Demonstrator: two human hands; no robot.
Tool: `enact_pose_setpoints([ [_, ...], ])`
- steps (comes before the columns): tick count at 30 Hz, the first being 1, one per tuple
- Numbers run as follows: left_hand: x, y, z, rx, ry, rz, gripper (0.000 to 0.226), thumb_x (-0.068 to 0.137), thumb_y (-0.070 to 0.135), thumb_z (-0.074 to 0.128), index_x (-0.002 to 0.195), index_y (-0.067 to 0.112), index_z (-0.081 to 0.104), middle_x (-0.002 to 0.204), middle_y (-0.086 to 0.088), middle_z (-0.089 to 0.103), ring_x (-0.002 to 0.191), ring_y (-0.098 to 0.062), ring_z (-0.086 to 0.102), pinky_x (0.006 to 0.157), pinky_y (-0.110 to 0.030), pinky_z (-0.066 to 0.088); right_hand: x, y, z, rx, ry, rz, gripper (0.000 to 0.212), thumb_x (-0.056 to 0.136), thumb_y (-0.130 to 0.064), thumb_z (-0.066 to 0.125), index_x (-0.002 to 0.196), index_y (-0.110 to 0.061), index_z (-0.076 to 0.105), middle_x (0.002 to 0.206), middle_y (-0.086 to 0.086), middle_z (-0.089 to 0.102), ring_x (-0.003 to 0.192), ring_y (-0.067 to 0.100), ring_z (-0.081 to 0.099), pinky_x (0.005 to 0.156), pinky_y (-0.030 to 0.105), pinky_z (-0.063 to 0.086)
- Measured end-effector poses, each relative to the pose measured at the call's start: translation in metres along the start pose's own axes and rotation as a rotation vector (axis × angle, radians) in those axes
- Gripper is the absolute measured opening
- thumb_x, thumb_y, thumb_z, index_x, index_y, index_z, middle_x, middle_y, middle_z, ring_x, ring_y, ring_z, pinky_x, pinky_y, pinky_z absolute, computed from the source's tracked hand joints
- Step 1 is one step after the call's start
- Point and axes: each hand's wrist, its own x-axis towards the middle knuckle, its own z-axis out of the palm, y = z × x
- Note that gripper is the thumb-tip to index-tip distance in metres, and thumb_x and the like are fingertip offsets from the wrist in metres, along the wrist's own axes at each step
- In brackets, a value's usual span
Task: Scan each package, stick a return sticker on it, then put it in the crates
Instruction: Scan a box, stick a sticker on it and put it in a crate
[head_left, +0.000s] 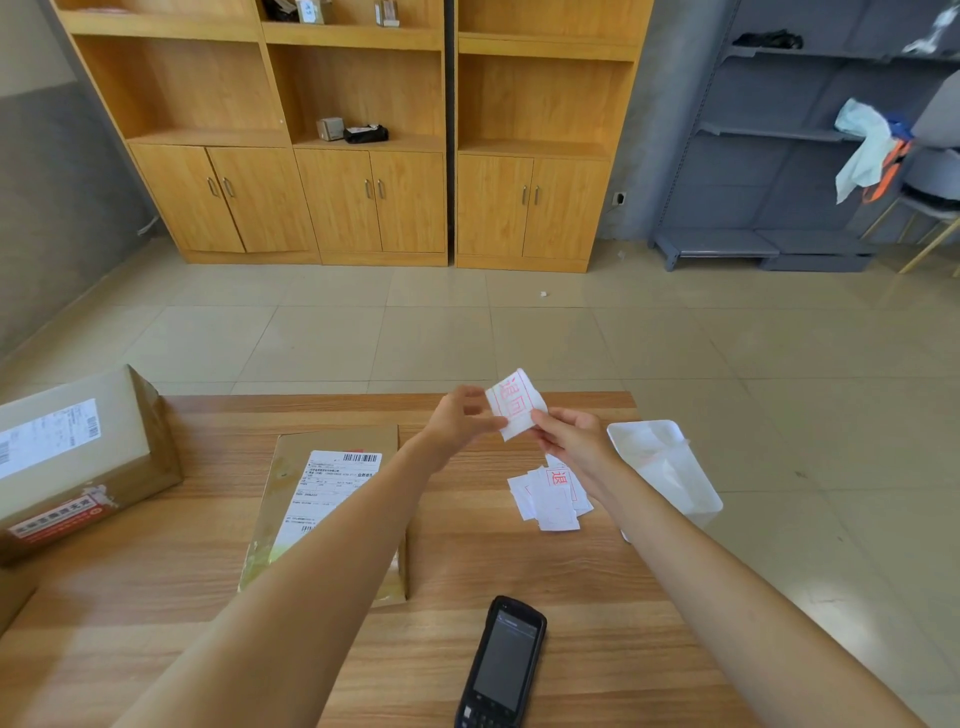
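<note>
Above the far edge of the tabletop (467, 571), both hands meet on one return sticker (514, 404), a small white slip printed in red. The left hand (460, 421) pinches its left side between thumb and fingers, and the right hand (569, 439) pinches its lower right corner. That two-sided grip looks like peeling, the sticker being parted from its backing before it goes onto a package.

Just below the right hand, toward the right edge, lies a loose heap of stickers (550, 496), kept within easy reach. A white plastic bag (665, 467) hangs over the right edge beside them. The flat cardboard package (324, 499) lies mid-table, label up with its barcode showing and partly hidden under the left forearm; it is likely the one waiting for this sticker. A larger box (78, 457) sits at the left edge, label also facing up. The scanner (504, 665) rests face up at the near edge, set down, which suggests scanning of the flat package is done and sticking is the step in hand. No crates are in view.

Wood-grain laminate covers the table. Beyond it a pale tiled floor (467, 332) runs to wooden cabinets (363, 156) with open shelves and closed doors, and grey metal shelving (779, 156) stands at the right with cloth draped on it.
</note>
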Motion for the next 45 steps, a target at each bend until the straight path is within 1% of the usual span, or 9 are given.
enact_pose_setpoints([
  [3, -0.004, 0.002, -0.003, -0.207, -0.12, -0.076, 0.06, 0.084, 0.0, 0.069, 0.136, 0.001, 0.039, 0.109, -0.014, 0.064, 0.082, -0.019, 0.068, 0.075, -0.026, 0.059, 0.0, -0.001, -0.001, 0.009, 0.034, -0.009, 0.018, 0.089, -0.011, 0.065, 0.104, -0.001, 0.067, 0.084, 0.004, 0.07, 0.07, 0.007, 0.066, 0.065, 0.015, 0.052],
  [8, -0.007, 0.004, -0.002, -0.174, -0.275, -0.036, 0.036, 0.085, -0.001, 0.068, 0.119, -0.003, 0.059, 0.091, -0.012, 0.07, 0.074, -0.012, 0.07, 0.069, -0.017, 0.056, 0.001, 0.003, -0.003, -0.012, 0.118, -0.038, 0.016, 0.087, -0.016, 0.069, 0.098, -0.004, 0.07, 0.083, 0.006, 0.072, 0.07, 0.008, 0.066, 0.08, 0.023, 0.055],
  [15, -0.007, 0.006, 0.0, -0.151, -0.216, -0.04, 0.015, 0.084, 0.004, 0.071, 0.097, 0.002, 0.065, 0.08, -0.006, 0.072, 0.07, -0.01, 0.069, 0.065, -0.017, 0.056, 0.0, 0.002, -0.003, -0.003, 0.147, -0.033, 0.019, 0.088, -0.016, 0.068, 0.102, -0.002, 0.068, 0.087, 0.006, 0.071, 0.072, 0.01, 0.066, 0.081, 0.024, 0.055],
  [19, -0.006, 0.006, -0.001, -0.058, -0.193, -0.015, 0.008, 0.085, 0.005, 0.07, 0.092, 0.003, 0.066, 0.076, -0.007, 0.068, 0.062, -0.008, 0.067, 0.064, -0.017, 0.056, -0.002, -0.003, 0.0, -0.018, 0.141, -0.032, 0.009, 0.089, -0.022, 0.067, 0.092, -0.013, 0.067, 0.093, 0.005, 0.07, 0.082, 0.013, 0.066, 0.08, 0.024, 0.054],
  [24, -0.008, 0.005, -0.003, 0.129, -0.228, 0.028, 0.019, 0.088, 0.012, 0.067, 0.102, 0.0, 0.067, 0.076, -0.003, 0.064, 0.067, -0.009, 0.062, 0.067, -0.016, 0.056, -0.001, -0.009, -0.003, -0.045, 0.128, -0.08, 0.013, 0.092, -0.019, 0.062, 0.101, -0.012, 0.067, 0.095, 0.004, 0.071, 0.088, 0.017, 0.066, 0.081, 0.025, 0.053],
  [30, -0.002, 0.0, -0.002, 0.121, -0.118, 0.003, 0.025, 0.091, 0.013, 0.064, 0.111, -0.003, 0.064, 0.078, -0.003, 0.061, 0.067, -0.009, 0.058, 0.072, -0.02, 0.056, -0.004, -0.008, -0.003, -0.079, 0.113, -0.069, 0.013, 0.096, -0.017, 0.056, 0.101, -0.011, 0.066, 0.093, 0.005, 0.07, 0.08, 0.013, 0.067, 0.081, 0.025, 0.054],
  [36, -0.001, 0.004, 0.002, -0.007, -0.099, -0.007, 0.036, 0.087, 0.017, 0.07, 0.118, 0.004, 0.059, 0.101, -0.007, 0.066, 0.085, -0.016, 0.066, 0.074, -0.024, 0.058, -0.008, -0.008, 0.001, -0.072, 0.087, -0.043, 0.006, 0.09, -0.008, 0.063, 0.095, -0.008, 0.067, 0.087, 0.006, 0.07, 0.077, 0.014, 0.066, 0.082, 0.025, 0.053],
  [41, -0.003, 0.008, 0.009, -0.142, 0.0, -0.014, 0.043, 0.086, 0.009, 0.07, 0.123, -0.003, 0.051, 0.098, -0.009, 0.065, 0.077, -0.015, 0.065, 0.059, -0.02, 0.057, -0.01, -0.008, 0.004, -0.064, -0.035, -0.02, 0.039, 0.084, 0.003, 0.067, 0.117, -0.014, 0.056, 0.089, 0.0, 0.07, 0.076, 0.008, 0.066, 0.069, 0.015, 0.055],
  [45, 0.001, 0.004, 0.012, 0.184, 0.204, 0.038, 0.055, 0.076, 0.025, 0.08, 0.117, 0.011, 0.046, 0.107, -0.003, 0.055, 0.089, -0.016, 0.054, 0.068, -0.024, 0.043, -0.009, -0.004, 0.005, -0.315, 0.074, -0.092, 0.041, 0.081, -0.003, 0.071, 0.115, -0.016, 0.053, 0.086, 0.003, 0.069, 0.078, 0.012, 0.066, 0.066, 0.018, 0.049],
])
